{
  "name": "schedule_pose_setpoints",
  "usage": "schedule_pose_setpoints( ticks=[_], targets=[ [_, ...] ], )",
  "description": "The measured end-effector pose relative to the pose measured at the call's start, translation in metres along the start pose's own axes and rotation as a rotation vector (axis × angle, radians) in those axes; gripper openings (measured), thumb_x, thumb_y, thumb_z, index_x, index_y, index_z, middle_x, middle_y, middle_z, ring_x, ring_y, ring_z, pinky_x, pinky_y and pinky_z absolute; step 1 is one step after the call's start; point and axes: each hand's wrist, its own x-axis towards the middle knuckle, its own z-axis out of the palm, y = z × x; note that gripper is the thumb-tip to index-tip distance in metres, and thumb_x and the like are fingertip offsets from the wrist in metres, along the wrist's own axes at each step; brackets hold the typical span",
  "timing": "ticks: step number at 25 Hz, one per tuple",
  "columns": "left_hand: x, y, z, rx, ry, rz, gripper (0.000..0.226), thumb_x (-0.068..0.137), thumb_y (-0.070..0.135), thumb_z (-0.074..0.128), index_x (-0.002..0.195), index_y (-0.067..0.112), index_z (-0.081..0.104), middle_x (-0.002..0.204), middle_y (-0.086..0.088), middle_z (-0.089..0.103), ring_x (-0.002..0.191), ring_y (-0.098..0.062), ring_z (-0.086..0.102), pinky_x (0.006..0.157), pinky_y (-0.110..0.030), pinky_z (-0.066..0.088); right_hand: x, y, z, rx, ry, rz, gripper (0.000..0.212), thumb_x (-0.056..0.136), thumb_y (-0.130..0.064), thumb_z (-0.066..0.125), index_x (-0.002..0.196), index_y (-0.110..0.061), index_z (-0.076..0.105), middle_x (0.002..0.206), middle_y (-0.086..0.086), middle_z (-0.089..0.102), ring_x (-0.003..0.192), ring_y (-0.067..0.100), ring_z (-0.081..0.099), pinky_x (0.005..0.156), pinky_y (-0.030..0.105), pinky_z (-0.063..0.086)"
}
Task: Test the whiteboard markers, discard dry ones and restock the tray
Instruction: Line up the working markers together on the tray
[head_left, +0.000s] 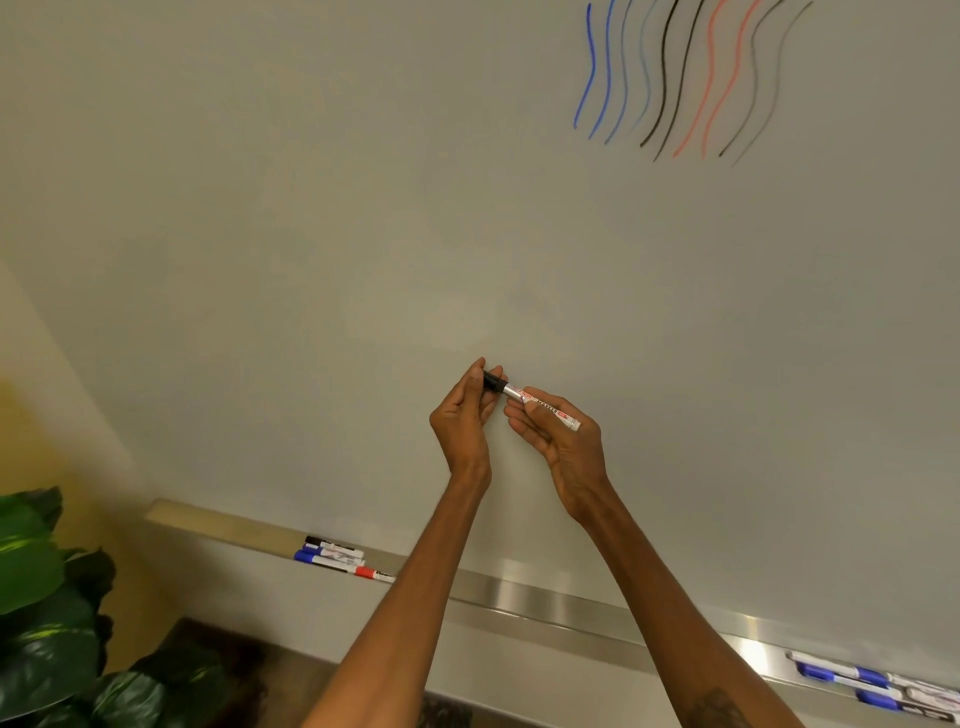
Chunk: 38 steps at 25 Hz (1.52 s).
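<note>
From the head camera we see both arms raised at the centre of the frame, close in front of the pale glossy whiteboard (363, 208). The right hand (569, 447) curls its fingers round the barrel of a slim silver-white whiteboard marker (543, 408). The left hand (462, 415) pinches the marker's black plastic cap (493, 383) between thumb and fingertips. The cap sits at the barrel's end, and we cannot tell whether it is coming off or going on. The split hold makes sense to us: one hand steadies the body so the other can work the cap along its axis, with the board within easy reach for a stroke.

In the upper right of the frame are wavy test strokes (685, 78) in blue, black, red and grey (the paler ones, we judge, came from weak pens).

Across the bottom the brushed metal tray (545, 603) runs from lower left to lower right. Towards its left end lies a small cluster of markers with black, blue and red caps (337, 555). At the lower right edge lies a second group of blue-capped markers (862, 680), well apart from the first. That gap looks to us like sorting, though which pile is which we cannot say. A dark green leafy plant (36, 597) fills the lower left corner.
</note>
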Motion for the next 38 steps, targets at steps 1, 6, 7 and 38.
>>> schedule_pose_setpoints(
  ticks=[1, 6, 7, 38],
  targets=[
    [0.001, -0.001, -0.004, 0.000, 0.007, 0.002, 0.029, 0.098, 0.018, 0.059, 0.122, 0.003, 0.067, 0.106, -0.013, 0.075, 0.102, -0.025, 0.072, 0.093, -0.037, 0.057, 0.000, 0.004, 0.001, -0.004, -0.005, 0.005, 0.031, 0.094, -0.006, 0.061, 0.123, 0.002, 0.062, 0.116, 0.018, 0.070, 0.105, 0.035, 0.070, 0.091, 0.038, 0.057],
    [0.009, -0.007, -0.023, 0.047, 0.009, 0.003, 0.027, 0.098, 0.017, 0.060, 0.119, 0.002, 0.069, 0.102, -0.016, 0.075, 0.100, -0.028, 0.072, 0.091, -0.036, 0.058, 0.002, 0.023, 0.006, -0.025, -0.021, 0.013, 0.032, 0.094, -0.008, 0.061, 0.124, 0.003, 0.062, 0.115, 0.018, 0.071, 0.105, 0.034, 0.069, 0.092, 0.038, 0.057],
    [0.010, -0.008, -0.027, 0.055, 0.012, 0.002, 0.026, 0.097, 0.017, 0.060, 0.118, 0.004, 0.069, 0.101, -0.015, 0.076, 0.099, -0.028, 0.073, 0.090, -0.036, 0.058, 0.004, 0.027, 0.007, -0.024, -0.022, 0.020, 0.032, 0.094, -0.008, 0.061, 0.124, 0.004, 0.062, 0.115, 0.019, 0.071, 0.105, 0.034, 0.069, 0.093, 0.038, 0.057],
    [0.043, -0.099, -0.292, 0.527, 0.288, -0.438, 0.027, 0.101, 0.011, 0.054, 0.122, 0.001, 0.066, 0.108, -0.012, 0.072, 0.091, -0.021, 0.072, 0.077, -0.016, 0.058, 0.011, 0.291, -0.007, -1.057, -0.061, 0.237, 0.012, 0.088, -0.009, 0.070, 0.098, -0.009, 0.076, 0.099, 0.004, 0.074, 0.092, 0.018, 0.066, 0.082, 0.023, 0.045]
  ],
)
